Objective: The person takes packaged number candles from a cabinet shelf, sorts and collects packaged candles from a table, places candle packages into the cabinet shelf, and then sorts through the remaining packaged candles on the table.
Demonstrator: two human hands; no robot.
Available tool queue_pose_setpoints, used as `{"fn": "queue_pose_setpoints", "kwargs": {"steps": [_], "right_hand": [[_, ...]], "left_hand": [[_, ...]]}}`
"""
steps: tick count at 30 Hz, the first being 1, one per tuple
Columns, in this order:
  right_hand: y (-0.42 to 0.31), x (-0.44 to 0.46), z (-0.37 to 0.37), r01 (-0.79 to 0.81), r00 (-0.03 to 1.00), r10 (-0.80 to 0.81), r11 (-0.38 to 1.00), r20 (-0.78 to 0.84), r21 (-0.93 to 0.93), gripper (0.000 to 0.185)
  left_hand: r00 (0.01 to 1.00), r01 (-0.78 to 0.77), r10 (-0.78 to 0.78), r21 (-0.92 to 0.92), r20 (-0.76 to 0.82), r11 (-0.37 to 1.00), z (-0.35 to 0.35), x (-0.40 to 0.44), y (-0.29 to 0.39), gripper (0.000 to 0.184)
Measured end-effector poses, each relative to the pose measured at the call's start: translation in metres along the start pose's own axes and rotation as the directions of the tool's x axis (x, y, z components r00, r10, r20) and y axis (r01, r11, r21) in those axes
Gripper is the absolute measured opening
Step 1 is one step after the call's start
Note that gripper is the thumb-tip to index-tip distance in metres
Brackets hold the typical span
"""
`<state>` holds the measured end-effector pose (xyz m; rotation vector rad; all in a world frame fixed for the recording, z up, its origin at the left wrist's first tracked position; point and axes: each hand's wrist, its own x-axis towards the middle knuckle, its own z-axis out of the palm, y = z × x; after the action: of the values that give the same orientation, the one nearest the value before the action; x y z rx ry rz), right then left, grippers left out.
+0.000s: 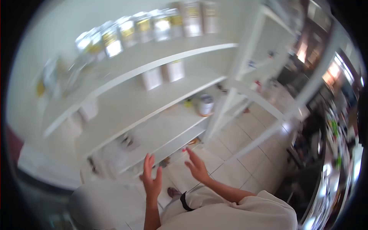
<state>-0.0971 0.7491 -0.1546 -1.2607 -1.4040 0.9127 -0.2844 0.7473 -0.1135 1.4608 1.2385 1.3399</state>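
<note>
The left hand (pixel 152 183) and right hand (pixel 197 167) hung apart — fingers spread and loosely curved — near the white shelf (pixel 128 109).

I see smooth, painted-looking shelves (pixel 126 107), glossy plastic-looking packets (pixel 143 27) behind the upper one's front edge, shiny floor tiles (pixel 245 145), a matt cloth shirt (pixel 237 212).

A can (pixel 206 105) stands on a shelf (pixel 168 128) before the right hand (pixel 198 169).

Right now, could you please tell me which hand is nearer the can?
The right hand: it is apart from the can, below it in the picture, while the left hand is lower and farther left.
</note>
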Motion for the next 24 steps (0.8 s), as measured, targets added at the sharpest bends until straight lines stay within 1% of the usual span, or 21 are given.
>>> {"fn": "queue_pose_setpoints", "kwargs": {"steps": [2,4,5,7,8,10,12,14,15,17,19,20,22,24], "right_hand": [[0.021,-0.046,-0.037,-0.075,0.990,0.063,0.993,-0.124,-0.092,0.056],[0.030,-0.090,-0.072,-0.146,0.965,0.103,0.975,-0.241,-0.168,0.052],[0.028,-0.112,-0.090,-0.175,0.928,0.106,0.970,-0.357,-0.168,0.052],[0.023,-0.154,-0.127,-0.332,0.895,0.285,0.940,-0.344,-0.084,0.049],[0.019,-0.177,-0.147,-0.348,0.859,0.286,0.934,-0.425,-0.074,0.049],[0.011,-0.226,-0.185,-0.363,0.794,0.257,0.928,-0.550,-0.090,0.046],[0.006,-0.279,-0.219,-0.387,0.733,0.237,0.916,-0.638,-0.104,0.045],[0.003,-0.332,-0.249,-0.381,0.604,0.131,0.914,-0.786,-0.141,0.042],[0.006,-0.359,-0.262,-0.392,0.563,0.124,0.911,-0.817,-0.131,0.042],[0.009,-0.413,-0.285,-0.472,0.392,0.079,0.872,-0.917,-0.127,0.040],[-0.008,-0.458,-0.302,-0.516,0.221,0.047,0.853,-0.974,-0.077,0.039],[-0.012,-0.480,-0.308,-0.523,0.192,0.044,0.850,-0.980,-0.064,0.039],[-0.018,-0.519,-0.313,-0.535,-0.075,0.090,0.837,-0.993,0.116,0.038],[-0.034,-0.544,-0.312,-0.556,-0.251,0.062,0.807,-0.966,0.197,0.038]], "left_hand": [[0.990,0.119,-0.110,-0.104,0.091,0.987,0.020,-0.007,-0.014,0.055],[0.967,0.193,-0.171,-0.107,0.188,0.975,0.048,-0.023,-0.033,0.052],[0.957,0.196,-0.177,-0.064,0.228,0.979,0.065,-0.035,-0.038,0.050],[0.888,0.202,-0.192,0.022,0.417,0.979,0.100,-0.063,-0.055,0.046],[0.854,0.180,-0.164,0.014,0.493,0.984,0.123,-0.077,-0.059,0.046],[0.704,0.237,-0.176,0.006,0.688,0.972,0.173,-0.114,-0.066,0.044],[0.528,0.306,-0.199,0.034,0.825,0.952,0.224,-0.159,-0.069,0.042],[0.371,0.270,-0.189,0.089,0.909,0.959,0.282,-0.195,-0.063,0.039],[0.330,0.253,-0.172,0.089,0.928,0.963,0.308,-0.211,-0.044,0.039],[0.114,0.095,-0.100,0.089,0.988,0.992,0.363,-0.246,0.002,0.040],[-0.043,0.058,-0.075,0.078,0.996,0.995,0.406,-0.275,0.035,0.039],[-0.072,0.050,-0.070,0.074,0.995,0.996,0.425,-0.289,0.046,0.039],[-0.255,-0.006,0.037,-0.040,0.966,0.999,0.460,-0.316,0.056,0.039],[-0.371,-0.028,0.010,-0.022,0.929,0.999,0.490,-0.341,0.059,0.039]]}}
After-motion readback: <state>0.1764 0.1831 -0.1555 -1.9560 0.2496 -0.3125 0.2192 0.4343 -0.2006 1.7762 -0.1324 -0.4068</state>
